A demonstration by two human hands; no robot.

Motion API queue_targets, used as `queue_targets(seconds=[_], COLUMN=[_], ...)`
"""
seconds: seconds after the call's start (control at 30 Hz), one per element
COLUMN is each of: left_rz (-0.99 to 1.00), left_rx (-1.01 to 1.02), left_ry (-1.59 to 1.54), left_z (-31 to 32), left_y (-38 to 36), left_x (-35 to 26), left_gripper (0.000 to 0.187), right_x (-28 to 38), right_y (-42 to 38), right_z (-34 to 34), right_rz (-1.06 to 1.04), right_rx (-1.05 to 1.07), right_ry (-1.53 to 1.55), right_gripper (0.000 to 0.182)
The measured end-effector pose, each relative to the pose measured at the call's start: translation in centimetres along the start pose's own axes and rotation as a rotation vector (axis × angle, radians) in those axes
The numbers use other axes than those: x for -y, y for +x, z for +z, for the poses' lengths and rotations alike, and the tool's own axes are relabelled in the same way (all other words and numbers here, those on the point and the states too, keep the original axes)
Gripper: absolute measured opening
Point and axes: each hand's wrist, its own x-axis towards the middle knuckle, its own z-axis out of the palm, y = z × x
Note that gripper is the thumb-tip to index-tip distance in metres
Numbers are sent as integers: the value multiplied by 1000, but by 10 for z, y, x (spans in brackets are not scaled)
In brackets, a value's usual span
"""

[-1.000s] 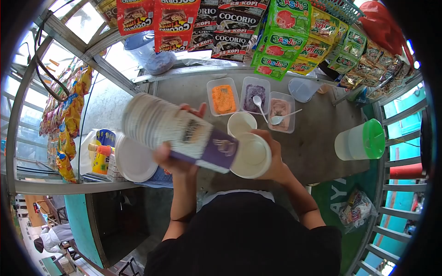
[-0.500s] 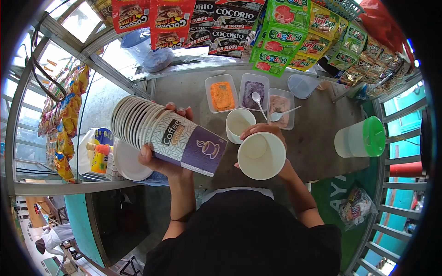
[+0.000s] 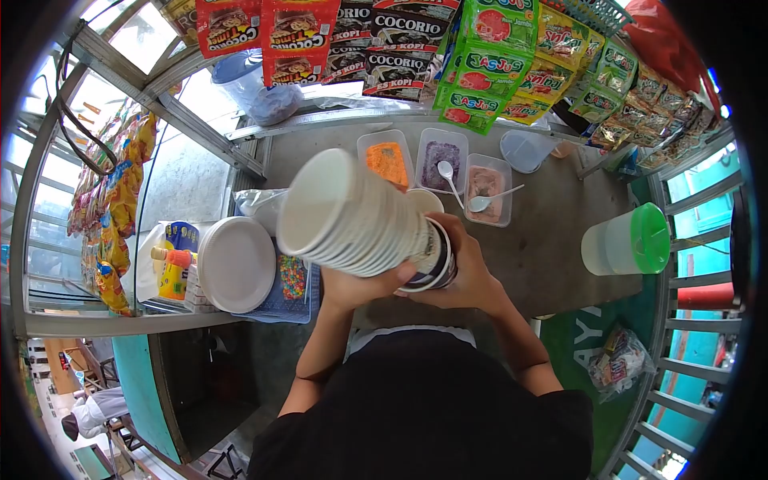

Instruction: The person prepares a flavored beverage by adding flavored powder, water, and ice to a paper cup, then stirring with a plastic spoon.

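Note:
A tall stack of nested white paper cups [image 3: 352, 228] is held at a slant in front of me, its open mouths toward the upper left. My left hand [image 3: 364, 286] is closed around it from below. At the lower right end, where a dark printed cup wall shows, my right hand [image 3: 464, 268] wraps around the stack. Motion blurs part of the cups. Just behind the stack, a single white paper cup [image 3: 425, 200] stands on the table, partly hidden by the stack and my right hand.
Behind are tubs of orange [image 3: 386, 166], purple [image 3: 442, 164] and pinkish [image 3: 486, 186] contents, with spoons on the latter two. A green-lidded container [image 3: 628, 240] stands right. Left are a white round lid [image 3: 235, 264] and a blue basket [image 3: 298, 300]. Sachets [image 3: 488, 64] hang overhead.
The stack has swung rightward and turned its mouths toward me. My right hand has brought its loose cup to the stack's bottom end and now grips there. The blue basket has come into view.

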Motion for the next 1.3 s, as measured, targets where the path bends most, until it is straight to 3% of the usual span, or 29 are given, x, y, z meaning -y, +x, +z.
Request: queue_targets(seconds=[0.1, 0.23, 0.43, 0.5, 0.63, 0.7, 0.77, 0.83, 0.87, 0.9, 1.03, 1.13, 1.2, 1.3], left_rz=[-83, -101, -176, -207, -123, -138, -132, -173, -180, -187, -169, -62, -113, -210], left_rx=[9, 13, 39, 36, 14, -19, -27, 20, 83, 146, 144, 185, 163, 158], left_ry=[-22, -12, -192, -365, -258, -215, 89, 102, 251, 399, 471, 505, 415, 374], left_z=[9, 14, 14, 11, -5, -20, -35, -39, -35, -31, -8, 1, 3, 1], left_y=[1, 6, 11, 6, 27, 30, 27, 17, 11, 6, -9, -9, -8, -9], left_x=[2, 9, 16, 22, 12, 13, 27, 36, 42, 49, 84, 95, 98, 95], left_gripper=[69, 67, 77, 83, 82, 76, 84, 86, 87, 89, 99, 100, 104, 102], right_x=[0, -5, -8, -11, -18, -23, -18, -18, -24, -31, -36, -52, -69, -73], right_y=[8, 12, 8, 6, 1, -7, -13, -17, -21, -24, -2, 24, 32, 33], right_z=[0, -3, -6, -6, -46, -66, -83, -92, -93, -91, -57, -34, -23, 1], right_rz=[-29, -67, 9, -26, -111, -8, 30, 65, 114, 164, 81, 53, -56, 70], right_rx=[-18, -41, -55, -144, -131, -229, -269, -307, -339, -369, -457, -371, -160, -275], right_ry=[61, 34, -13, 51, -146, -17, -12, -9, 193, 396, 486, 351, -13, 260], right_gripper=[86, 85, 89, 98, 105, 99, 98, 97, 97, 97, 81, 77, 82, 87])
